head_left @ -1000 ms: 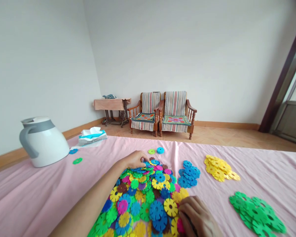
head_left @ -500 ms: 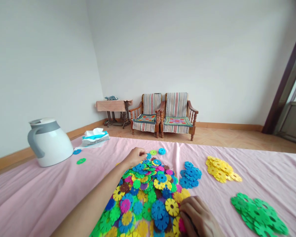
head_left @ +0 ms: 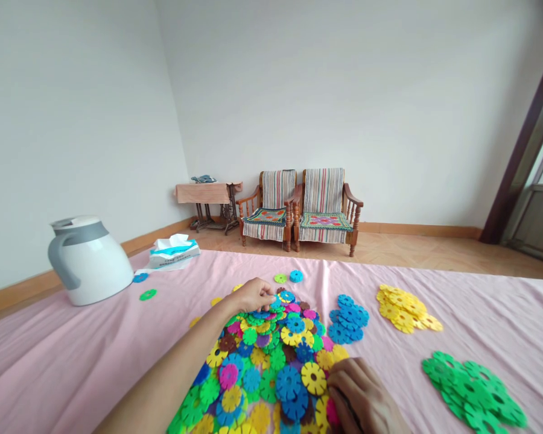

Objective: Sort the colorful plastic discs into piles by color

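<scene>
The left hand (head_left: 253, 295) has slid back onto the mixed disc pile (head_left: 271, 355), fingers (head_left: 266, 294) curled, grip unclear; the right hand (head_left: 364, 401) stays clasped on a pink disc (head_left: 332, 413).

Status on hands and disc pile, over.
Left hand on far edge of multicoloured heap of plastic snowflake discs, grip unclear. Right hand on near edge, grip unclear. Pile of blue plastic discs beyond it.
</scene>
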Demonstrator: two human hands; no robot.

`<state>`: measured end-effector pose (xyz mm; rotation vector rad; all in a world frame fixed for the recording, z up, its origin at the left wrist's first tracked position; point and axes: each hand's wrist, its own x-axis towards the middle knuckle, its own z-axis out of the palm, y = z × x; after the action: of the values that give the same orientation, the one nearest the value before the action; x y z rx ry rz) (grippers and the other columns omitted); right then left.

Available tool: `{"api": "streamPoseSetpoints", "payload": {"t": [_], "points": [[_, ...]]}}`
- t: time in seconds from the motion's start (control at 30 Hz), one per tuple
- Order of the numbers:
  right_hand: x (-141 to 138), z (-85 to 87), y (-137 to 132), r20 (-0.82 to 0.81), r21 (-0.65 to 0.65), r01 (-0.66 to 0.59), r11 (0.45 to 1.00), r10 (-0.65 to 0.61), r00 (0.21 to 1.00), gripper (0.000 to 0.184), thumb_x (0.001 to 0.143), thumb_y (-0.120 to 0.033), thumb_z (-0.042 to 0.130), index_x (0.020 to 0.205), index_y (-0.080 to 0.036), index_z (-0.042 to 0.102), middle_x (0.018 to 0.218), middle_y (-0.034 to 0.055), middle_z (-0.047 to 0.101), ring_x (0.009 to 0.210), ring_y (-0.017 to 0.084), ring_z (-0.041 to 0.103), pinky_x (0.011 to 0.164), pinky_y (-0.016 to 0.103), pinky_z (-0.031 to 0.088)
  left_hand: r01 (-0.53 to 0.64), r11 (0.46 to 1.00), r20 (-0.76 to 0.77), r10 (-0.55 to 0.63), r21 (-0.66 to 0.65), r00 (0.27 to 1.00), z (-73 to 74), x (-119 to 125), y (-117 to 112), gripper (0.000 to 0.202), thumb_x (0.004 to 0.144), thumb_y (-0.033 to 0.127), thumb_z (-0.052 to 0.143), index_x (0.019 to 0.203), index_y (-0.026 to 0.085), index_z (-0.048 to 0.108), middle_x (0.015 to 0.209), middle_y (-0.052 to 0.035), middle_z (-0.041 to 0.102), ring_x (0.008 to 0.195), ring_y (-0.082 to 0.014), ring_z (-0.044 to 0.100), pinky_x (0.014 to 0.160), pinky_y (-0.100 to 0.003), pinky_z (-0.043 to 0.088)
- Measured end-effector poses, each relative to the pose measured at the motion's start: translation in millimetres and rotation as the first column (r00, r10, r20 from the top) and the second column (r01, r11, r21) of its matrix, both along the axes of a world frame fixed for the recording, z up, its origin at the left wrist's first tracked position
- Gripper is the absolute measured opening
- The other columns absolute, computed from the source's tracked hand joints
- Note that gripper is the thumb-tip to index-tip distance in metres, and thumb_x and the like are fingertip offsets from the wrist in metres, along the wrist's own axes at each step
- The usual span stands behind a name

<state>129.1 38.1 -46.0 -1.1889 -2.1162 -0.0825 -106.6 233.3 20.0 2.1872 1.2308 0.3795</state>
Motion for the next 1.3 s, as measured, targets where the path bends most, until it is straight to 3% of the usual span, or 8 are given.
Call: {"api": "streamPoseSetpoints", "payload": {"t": [0.13,0.37,0.6,0.77,0.87,1.0,1.17,1.3], "points": [[-0.4,2.5,-0.3,-0.002,-0.011,-0.017,1.000,0.017,1.000,0.020,0.087,-0.009,0.044,0.086,-0.023,0.058,0.084,0.0035,0.065,0.078,0.017,0.061,0.071,0.028,0.054,-0.035,0.985,0.050,0.027,0.169,0.998,7.9,1.1,-16.1,0.020,0.074,0.022,0.056,0.089,0.015,0.068,0.081,-0.0031,0.069,0.074,-0.0174,0.061,0.067,-0.024,0.044],[-1.8,4.9,-3.9,-0.006,-0.082,0.011,0.997,-0.012,1.000,0.020,0.092,-0.012,0.041,0.084,-0.022,0.056,0.088,0.0040,0.064,0.082,0.017,0.060,0.075,0.029,0.053,0.232,0.964,0.009,-0.235,0.127,0.972,26.1,-12.9,-77.5,0.011,0.075,0.020,0.062,0.076,0.020,0.074,0.075,0.0003,0.070,0.070,-0.0150,0.062,0.064,-0.021,0.044],[-5.0,11.6,-6.8,-0.046,-0.060,-0.006,0.998,0.003,0.999,0.022,0.092,-0.012,0.040,0.082,-0.022,0.057,0.086,0.0033,0.064,0.080,0.017,0.060,0.073,0.028,0.053,0.374,0.902,-0.142,-0.350,0.213,0.926,19.9,-7.7,-113.6,0.027,0.078,0.014,0.064,0.099,0.027,0.073,0.092,-0.0029,0.069,0.089,-0.0193,0.063,0.081,-0.028,0.047],[-6.8,15.6,-11.1,-0.105,-0.079,0.027,0.997,-0.035,0.994,0.023,0.093,-0.014,0.038,0.080,-0.022,0.055,0.084,0.0040,0.064,0.079,0.017,0.061,0.071,0.029,0.053,0.427,0.883,-0.102,-0.415,0.193,0.904,19.4,2.8,-128.1,0.030,0.082,0.013,0.062,0.107,0.027,0.070,0.099,-0.0038,0.068,0.095,-0.0191,0.062,0.085,-0.027,0.046],[-8.0,20.1,-15.1,-0.122,-0.089,0.006,0.996,-0.017,0.992,0.019,0.092,-0.015,0.040,0.088,-0.021,0.058,0.091,0.0059,0.065,0.084,0.017,0.061,0.074,0.029,0.052,0.382,0.899,-0.086,-0.373,0.214,0.924,24.1,2.7,-132.4,0.026,0.087,0.014,0.055,0.104,0.026,0.071,0.099,-0.0027,0.070,0.095,-0.0180,0.063,0.086,-0.027,0.045],[-15.0,30.4,-19.6,-0.014,-0.119,-0.061,0.991,0.060,0.998,0.025,0.087,-0.017,0.050,0.110,-0.020,0.060,0.110,0.0084,0.065,0.100,0.021,0.059,0.086,0.035,0.050,0.198,0.943,-0.049,-0.192,0.269,0.980,22.2,-3.3,-131.1,0.023,0.087,0.015,0.053,0.093,0.025,0.073,0.092,-0.0004,0.072,0.087,-0.0169,0.065,0.082,-0.026,0.046],[-35.3,47.1,-16.0,0.062,-0.185,-0.102,0.977,0.115,0.991,0.041,0.083,-0.026,0.061,0.124,-0.022,0.058,0.123,0.0063,0.064,0.111,0.028,0.056,0.095,0.045,0.044,-0.018,0.935,0.078,-0.010,0.353,0.997,1.7,-10.9,-121.0,0.023,0.087,0.017,0.052,0.092,0.024,0.073,0.089,-0.0015,0.072,0.083,-0.0170,0.064,0.078,-0.025,0.047],[-48.2,46.8,-9.9,0.117,-0.230,-0.106,0.967,0.135,0.984,0.042,0.078,-0.023,0.068,0.119,-0.024,0.061,0.119,0.0042,0.067,0.110,0.029,0.057,0.097,0.048,0.041,-0.079,0.912,0.127,0.030,0.402,0.991,-14.7,-15.9,-114.1,0.024,0.087,0.016,0.050,0.089,0.021,0.073,0.081,-0.0025,0.070,0.076,-0.0164,0.063,0.071,-0.025,0.046]]}}
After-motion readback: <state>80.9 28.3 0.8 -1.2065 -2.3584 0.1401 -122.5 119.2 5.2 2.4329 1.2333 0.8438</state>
